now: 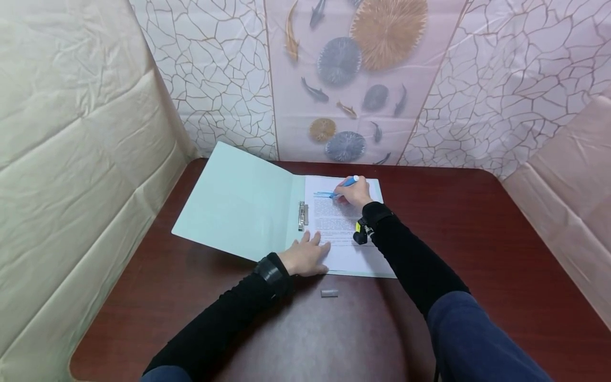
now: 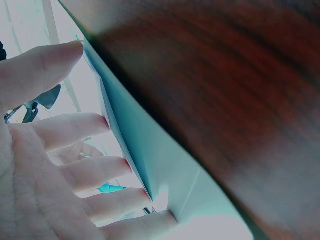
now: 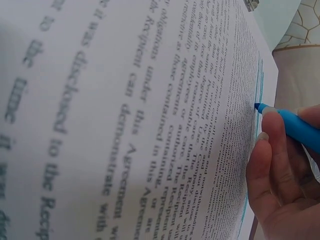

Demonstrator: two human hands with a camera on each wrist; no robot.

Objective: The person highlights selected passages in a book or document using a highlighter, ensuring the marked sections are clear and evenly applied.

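My right hand (image 1: 355,192) pinches a blue marker (image 3: 295,129) whose tip is at the upper lines of a printed page (image 1: 343,257). Blue strokes (image 3: 260,82) run across the text there. The page lies in an opened pale green folder (image 1: 238,201), with a metal clip (image 1: 301,216) at its spine. My left hand (image 1: 305,255) rests with spread, straight fingers on the lower left of the page. In the left wrist view its fingers (image 2: 95,172) reach over the sheet beside the folder's edge.
A small grey cylinder (image 1: 329,293), like a marker cap, lies on the dark red-brown table (image 1: 477,228) in front of the folder. The folder's cover spreads out to the left. Patterned cloth (image 1: 343,79) hangs behind the table, with pale cloth (image 1: 86,159) at the sides.
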